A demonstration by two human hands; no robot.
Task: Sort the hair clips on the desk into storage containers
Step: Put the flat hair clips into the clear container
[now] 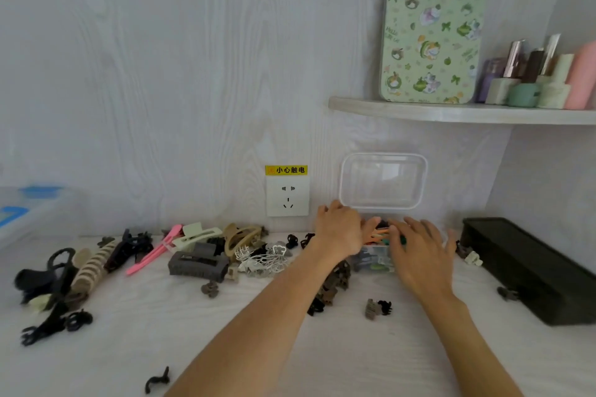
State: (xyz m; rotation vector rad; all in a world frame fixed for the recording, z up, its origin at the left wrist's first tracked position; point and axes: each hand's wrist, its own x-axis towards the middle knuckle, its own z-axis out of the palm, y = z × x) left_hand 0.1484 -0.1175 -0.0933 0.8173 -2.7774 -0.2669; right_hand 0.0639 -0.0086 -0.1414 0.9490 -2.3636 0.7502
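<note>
From my remote seat I see both hands reaching to the clear container that sits on the white desk against the wall, just below its clear lid, which leans upright on the wall. My left hand lies over the container's left rim with fingers curled down; whether it pinches anything I cannot tell. My right hand is spread flat, fingers straight and relaxed, over the container's right side, resting on or just above the coloured clips inside, orange and green among them. Most of the hair clips remain loose on the desk: a grey claw clip, a pink clip, a beige claw clip, a white wire clip, and a cluster of black clips far left. 2 small clips lie near my right forearm, and 1 black clip lies close to the desk's near edge. A dark rectangular box stands to the right of the container, apart from it. A wall socket sits left of the lid.
</note>
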